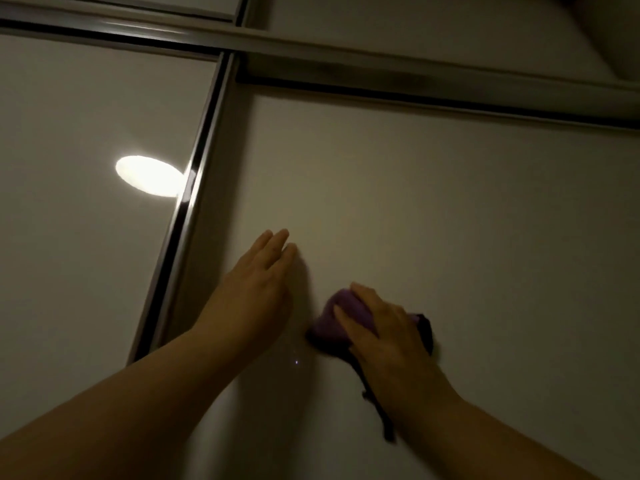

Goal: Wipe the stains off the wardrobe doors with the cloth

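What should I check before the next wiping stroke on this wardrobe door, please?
1. Purple cloth held against the wardrobe door by the right hand: ok.
2. Left hand flat on the door, apart from the cloth: ok.
3. Cloth gathered up: not ok, a dark tail dangles below the hand.
4. Stains remaining on the door: cannot tell, light is dim.

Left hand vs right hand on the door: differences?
The left hand lies flat, fingers straight, holding nothing; the right hand curves its fingers over the purple cloth, pressing it on the wardrobe door. The left hand sits higher and nearer the metal frame than the right hand. Both touch one panel.
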{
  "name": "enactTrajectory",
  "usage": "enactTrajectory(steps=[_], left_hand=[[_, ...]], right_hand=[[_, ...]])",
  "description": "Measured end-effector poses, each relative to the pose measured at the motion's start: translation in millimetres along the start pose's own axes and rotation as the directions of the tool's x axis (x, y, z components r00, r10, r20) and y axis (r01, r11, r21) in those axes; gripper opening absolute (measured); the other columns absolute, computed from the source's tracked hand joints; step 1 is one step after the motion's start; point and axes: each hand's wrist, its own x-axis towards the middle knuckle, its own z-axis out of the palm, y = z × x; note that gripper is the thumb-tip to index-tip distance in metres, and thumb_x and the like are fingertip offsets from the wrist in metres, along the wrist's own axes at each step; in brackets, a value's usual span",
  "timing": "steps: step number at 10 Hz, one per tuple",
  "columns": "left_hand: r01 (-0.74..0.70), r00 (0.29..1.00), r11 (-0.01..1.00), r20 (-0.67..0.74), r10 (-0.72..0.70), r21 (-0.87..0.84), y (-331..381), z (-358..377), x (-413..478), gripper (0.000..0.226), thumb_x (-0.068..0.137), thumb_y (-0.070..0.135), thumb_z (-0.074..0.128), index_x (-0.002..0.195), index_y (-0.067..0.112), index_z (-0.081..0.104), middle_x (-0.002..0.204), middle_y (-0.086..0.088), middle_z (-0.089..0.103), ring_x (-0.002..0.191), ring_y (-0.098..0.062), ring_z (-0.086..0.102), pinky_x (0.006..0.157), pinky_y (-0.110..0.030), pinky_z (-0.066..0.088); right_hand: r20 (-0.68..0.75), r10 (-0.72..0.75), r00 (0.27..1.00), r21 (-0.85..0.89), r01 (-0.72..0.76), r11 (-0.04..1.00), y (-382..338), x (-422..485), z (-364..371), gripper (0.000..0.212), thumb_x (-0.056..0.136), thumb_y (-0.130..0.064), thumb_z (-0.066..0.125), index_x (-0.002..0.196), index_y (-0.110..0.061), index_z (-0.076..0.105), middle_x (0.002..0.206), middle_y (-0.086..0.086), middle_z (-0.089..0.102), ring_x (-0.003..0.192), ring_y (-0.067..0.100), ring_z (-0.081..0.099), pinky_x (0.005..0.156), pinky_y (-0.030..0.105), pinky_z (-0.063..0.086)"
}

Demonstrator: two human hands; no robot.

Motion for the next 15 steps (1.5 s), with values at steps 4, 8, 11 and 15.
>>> enactTrajectory(steps=[4,8,11,15], left_hand=[[-0.020,0.999,1.000,-0.030,0.020,0.003,-7,12,-4,0.057,0.086,0.010,0.051,0.139,0.008,0.031,0.151,-0.008,0.023,0.139,-0.025,0.016,0.111,-0.040,0.021],[0.012,0.999,1.000,0.036,-0.011,-0.014,-9,-4,3,0.053,0.089,0.008,0.043,0.141,0.010,0.030,0.151,-0.008,0.025,0.136,-0.027,0.025,0.107,-0.039,0.025],[-0.005,1.000,0.998,0.012,0.006,-0.065,-2,-14,-1,0.062,0.083,0.002,0.047,0.141,0.012,0.027,0.151,-0.008,0.023,0.139,-0.024,0.019,0.110,-0.038,0.022],[0.028,0.999,0.996,0.019,-0.026,-0.083,50,13,-9,0.065,0.089,-0.003,0.034,0.145,0.021,0.012,0.155,0.003,0.005,0.140,-0.012,0.001,0.110,-0.026,0.002]], right_hand=[[-0.427,0.462,0.777,0.253,-0.387,0.886,42,92,-31,0.043,0.090,-0.060,0.044,0.120,-0.032,0.056,0.124,0.011,0.059,0.110,0.032,0.060,0.095,0.052,0.051],[-0.422,0.635,0.647,0.428,-0.476,0.769,29,15,-35,0.053,0.100,-0.046,0.052,0.150,-0.035,0.036,0.133,-0.008,0.039,0.131,0.020,0.043,0.111,0.040,0.039],[0.050,0.283,0.958,0.202,-0.287,0.936,-73,-15,65,0.049,0.102,-0.057,0.040,0.149,-0.047,0.032,0.145,-0.006,0.044,0.133,0.017,0.038,0.115,0.044,0.030],[-0.320,0.640,0.698,0.390,-0.519,0.761,80,-47,-80,0.052,0.091,-0.062,0.058,0.140,-0.047,0.044,0.137,-0.008,0.047,0.118,0.021,0.056,0.093,0.050,0.055]])
